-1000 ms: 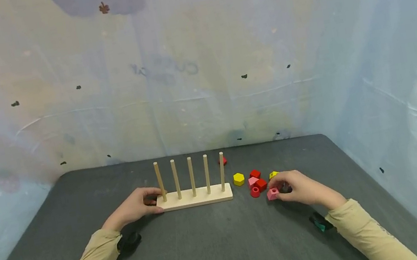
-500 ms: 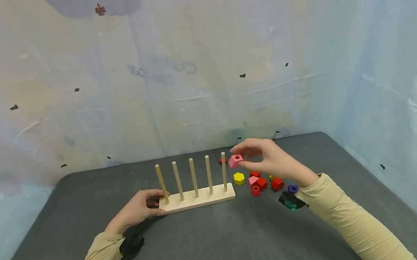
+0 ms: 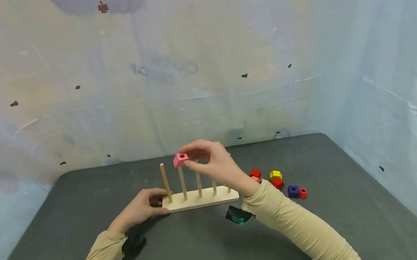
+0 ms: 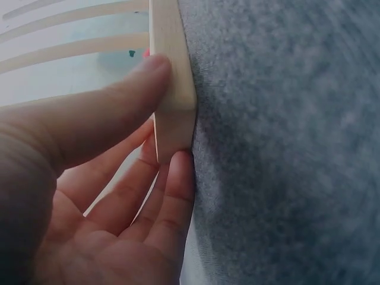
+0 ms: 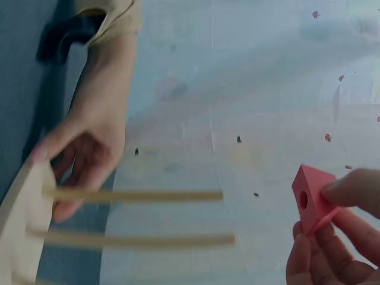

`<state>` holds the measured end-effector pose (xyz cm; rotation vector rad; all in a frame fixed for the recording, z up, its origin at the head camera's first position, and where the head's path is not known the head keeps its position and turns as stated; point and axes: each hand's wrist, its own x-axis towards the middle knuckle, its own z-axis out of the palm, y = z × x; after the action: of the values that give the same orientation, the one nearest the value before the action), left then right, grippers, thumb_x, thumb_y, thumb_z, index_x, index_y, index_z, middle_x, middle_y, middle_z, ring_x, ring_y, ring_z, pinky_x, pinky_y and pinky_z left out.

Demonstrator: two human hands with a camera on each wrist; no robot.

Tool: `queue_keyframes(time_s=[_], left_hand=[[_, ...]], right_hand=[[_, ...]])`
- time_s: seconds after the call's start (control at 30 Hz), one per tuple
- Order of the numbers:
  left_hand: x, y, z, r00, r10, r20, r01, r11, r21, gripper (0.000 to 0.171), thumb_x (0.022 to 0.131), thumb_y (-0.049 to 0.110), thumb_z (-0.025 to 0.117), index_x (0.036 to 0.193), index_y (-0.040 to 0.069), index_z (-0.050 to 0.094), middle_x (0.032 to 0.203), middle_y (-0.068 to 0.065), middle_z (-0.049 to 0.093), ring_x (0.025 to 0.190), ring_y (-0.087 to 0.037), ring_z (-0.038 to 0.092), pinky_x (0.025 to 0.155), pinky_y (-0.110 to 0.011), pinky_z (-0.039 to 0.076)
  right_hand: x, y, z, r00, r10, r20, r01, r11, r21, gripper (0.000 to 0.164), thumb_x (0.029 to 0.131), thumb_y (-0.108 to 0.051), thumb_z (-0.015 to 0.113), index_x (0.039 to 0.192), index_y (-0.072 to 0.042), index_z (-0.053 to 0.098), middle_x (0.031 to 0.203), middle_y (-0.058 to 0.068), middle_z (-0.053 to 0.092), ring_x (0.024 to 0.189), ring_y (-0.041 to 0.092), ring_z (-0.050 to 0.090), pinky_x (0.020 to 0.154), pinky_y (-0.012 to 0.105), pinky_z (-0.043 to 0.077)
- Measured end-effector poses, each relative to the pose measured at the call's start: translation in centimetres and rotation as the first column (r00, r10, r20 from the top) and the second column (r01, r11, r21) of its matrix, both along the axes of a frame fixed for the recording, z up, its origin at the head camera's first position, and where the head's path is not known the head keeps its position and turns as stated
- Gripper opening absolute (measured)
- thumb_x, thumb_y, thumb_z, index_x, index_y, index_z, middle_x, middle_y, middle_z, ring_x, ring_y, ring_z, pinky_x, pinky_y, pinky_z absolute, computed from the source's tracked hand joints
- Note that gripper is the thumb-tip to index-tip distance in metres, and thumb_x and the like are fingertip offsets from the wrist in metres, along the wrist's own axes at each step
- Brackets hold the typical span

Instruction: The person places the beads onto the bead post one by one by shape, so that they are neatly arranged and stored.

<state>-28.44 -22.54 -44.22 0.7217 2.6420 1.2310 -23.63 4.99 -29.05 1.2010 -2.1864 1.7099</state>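
A pale wooden peg board point(image 3: 200, 201) with several upright pegs stands on the dark table. My left hand point(image 3: 140, 210) holds its left end, thumb and fingers on either side, as the board's end point(image 4: 173, 127) shows in the left wrist view. My right hand point(image 3: 214, 164) pinches a pink block point(image 3: 181, 159) with a hole through it. In the head view the block appears at the top of the second peg point(image 3: 182, 183) from the left. The right wrist view has the pink block point(image 5: 313, 199) apart from the peg tips. My right hand hides parts of the other pegs.
Right of the board lie loose pieces: a yellow block point(image 3: 275, 175), red blocks point(image 3: 255, 173), a purple block point(image 3: 293, 191) and a small red ring-shaped piece point(image 3: 303, 193). My right forearm point(image 3: 292, 226) covers part of this area. A patterned curtain point(image 3: 179, 60) hangs behind the table.
My right hand has lifted the pink block from among the pieces at the right and carried it left over the pegs. The board and left hand have shifted slightly right in view.
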Motion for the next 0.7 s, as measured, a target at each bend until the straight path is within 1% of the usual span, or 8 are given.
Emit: queue_keyframes(time_s=[0.1,0.17,0.23,0.3,0.43,0.5,0.6,0.7], left_hand=[[0.0,0.0,-0.1,1.000,-0.001,-0.002,0.001,1.000,0.008,0.057,0.078,0.022,0.081,0.126,-0.001,0.059,0.125,-0.018,0.057,0.105,-0.029,0.060,0.088,-0.040,0.054],[-0.1,0.0,-0.2,1.000,-0.014,0.000,0.014,1.000,0.022,0.056,0.078,0.022,0.081,0.125,-0.001,0.060,0.124,-0.018,0.058,0.104,-0.028,0.061,0.088,-0.039,0.054],[-0.1,-0.1,-0.2,1.000,-0.022,0.005,0.022,0.999,0.035,0.056,0.078,0.021,0.081,0.125,-0.001,0.060,0.122,-0.016,0.059,0.104,-0.027,0.061,0.087,-0.038,0.055],[-0.1,-0.1,-0.3,1.000,-0.026,0.012,0.026,0.999,0.042,0.057,0.077,0.022,0.082,0.124,-0.002,0.061,0.121,-0.015,0.060,0.104,-0.026,0.061,0.087,-0.037,0.055],[0.0,-0.1,-0.4,0.999,-0.026,0.019,0.025,0.999,0.047,0.058,0.077,0.023,0.081,0.125,-0.002,0.060,0.121,-0.014,0.061,0.105,-0.026,0.060,0.088,-0.038,0.054],[-0.1,-0.1,-0.4,0.999,-0.022,0.024,0.020,0.999,0.049,0.058,0.077,0.023,0.081,0.125,-0.002,0.060,0.121,-0.014,0.061,0.106,-0.026,0.060,0.089,-0.038,0.054],[-0.1,-0.2,-0.3,1.000,-0.016,0.024,0.015,0.999,0.047,0.057,0.078,0.022,0.081,0.125,-0.002,0.060,0.121,-0.015,0.061,0.106,-0.027,0.060,0.089,-0.039,0.054],[-0.1,-0.2,-0.2,0.999,-0.003,0.033,0.002,0.999,0.044,0.057,0.077,0.022,0.082,0.125,-0.001,0.060,0.121,-0.015,0.060,0.105,-0.027,0.060,0.089,-0.040,0.054]], right_hand=[[0.0,-1.5,-0.4,1.000,-0.013,0.017,0.013,1.000,-0.009,0.028,0.091,0.002,0.062,0.119,0.007,0.061,0.113,0.020,0.061,0.100,0.033,0.062,0.083,0.028,0.055],[-0.1,-2.4,-0.8,1.000,-0.028,0.009,0.028,1.000,-0.013,0.028,0.092,0.002,0.061,0.120,0.006,0.061,0.114,0.020,0.061,0.101,0.032,0.061,0.085,0.026,0.054],[-0.3,-3.1,-1.4,0.999,-0.041,-0.029,0.040,0.999,-0.014,0.028,0.091,0.003,0.062,0.119,0.007,0.061,0.112,0.019,0.061,0.102,0.029,0.061,0.088,0.025,0.053],[-1.0,-3.8,-2.4,0.996,-0.049,-0.079,0.048,0.999,-0.014,0.027,0.091,0.001,0.062,0.119,0.005,0.062,0.112,0.016,0.061,0.102,0.025,0.061,0.089,0.025,0.052],[-2.6,-5.0,-4.4,0.982,-0.079,-0.171,0.080,0.997,-0.005,0.027,0.091,-0.005,0.065,0.118,-0.005,0.065,0.112,0.005,0.061,0.100,0.014,0.058,0.088,0.025,0.051],[-3.2,-5.4,-5.1,0.978,-0.093,-0.188,0.092,0.996,-0.011,0.027,0.092,-0.008,0.065,0.119,-0.009,0.065,0.112,0.001,0.061,0.100,0.011,0.057,0.087,0.025,0.051],[-3.5,-5.7,-5.6,0.974,-0.107,-0.197,0.104,0.994,-0.026,0.026,0.093,-0.010,0.064,0.119,-0.011,0.065,0.112,-0.001,0.060,0.101,0.008,0.057,0.087,0.026,0.052],[-3.8,-6.0,-6.0,0.968,-0.137,-0.211,0.133,0.991,-0.035,0.025,0.094,-0.011,0.064,0.118,-0.012,0.066,0.111,-0.001,0.060,0.097,0.008,0.057,0.080,0.030,0.054]])
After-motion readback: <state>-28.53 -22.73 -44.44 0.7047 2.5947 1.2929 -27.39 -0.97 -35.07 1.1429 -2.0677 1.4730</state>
